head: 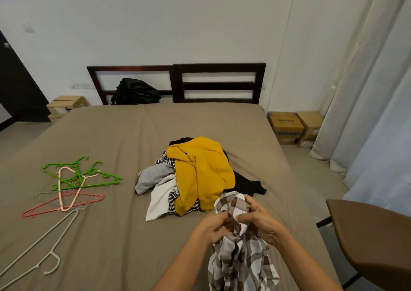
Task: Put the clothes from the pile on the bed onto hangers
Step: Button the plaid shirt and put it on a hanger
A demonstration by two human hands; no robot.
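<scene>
A brown-and-white plaid shirt (240, 255) hangs in front of me above the bed's near edge. My left hand (214, 227) and my right hand (261, 220) both grip it near its collar, fingers curled into the cloth. Just beyond lies the pile of clothes (200, 175), topped by a yellow hoodie with grey, white, striped and black garments under it. On the left of the bed lie several hangers: green ones (84, 175), a peach one (66, 188), a red one (64, 204) and a pale grey one (44, 246) nearest me.
The bed (111, 135) has a taupe sheet and a dark slatted headboard with a black bag (135, 91) against it. A brown chair (373, 241) stands at the right. Cardboard boxes (293, 127) and curtains line the right wall; a small wooden stool (64, 107) sits at far left.
</scene>
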